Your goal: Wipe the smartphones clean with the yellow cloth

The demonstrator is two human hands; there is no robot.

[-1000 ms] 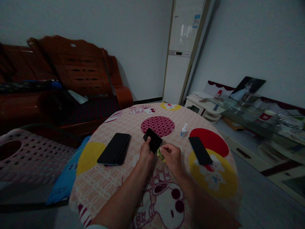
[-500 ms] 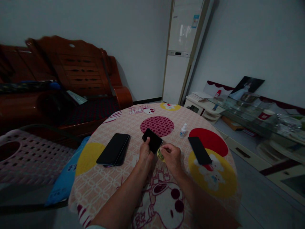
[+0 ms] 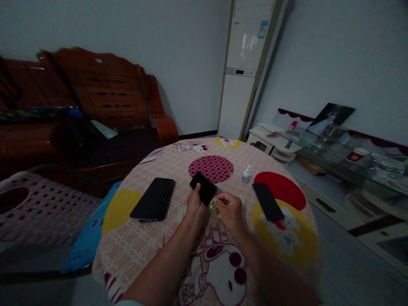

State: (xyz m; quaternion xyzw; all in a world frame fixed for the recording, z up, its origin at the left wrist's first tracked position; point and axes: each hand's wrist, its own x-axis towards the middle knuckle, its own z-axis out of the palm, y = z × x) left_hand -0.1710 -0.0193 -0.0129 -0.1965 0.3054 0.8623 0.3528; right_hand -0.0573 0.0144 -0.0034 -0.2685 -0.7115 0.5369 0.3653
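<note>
1. Centrally, from the head camera, the left hand (image 3: 195,204) grips a dark phone (image 3: 206,190), thumb on its front, over a cloth-covered round table (image 3: 134,250).
2. The right hand (image 3: 230,209) pinches a yellow scrap (image 3: 214,208) just beside the phone's edge.

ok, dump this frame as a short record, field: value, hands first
left hand: holds a black phone, thumb over its face
right hand: pinches a yellow-green piece, maybe cloth, by the phone's near right corner; contact unclear
surface: round table with a patterned tablecloth
left side: stacked dark devices
right side: dark phone-like slab, lying flat
beyond right hand: small white bottle, upright
background: wooden bench, tall white unit
lighting: dim
</note>
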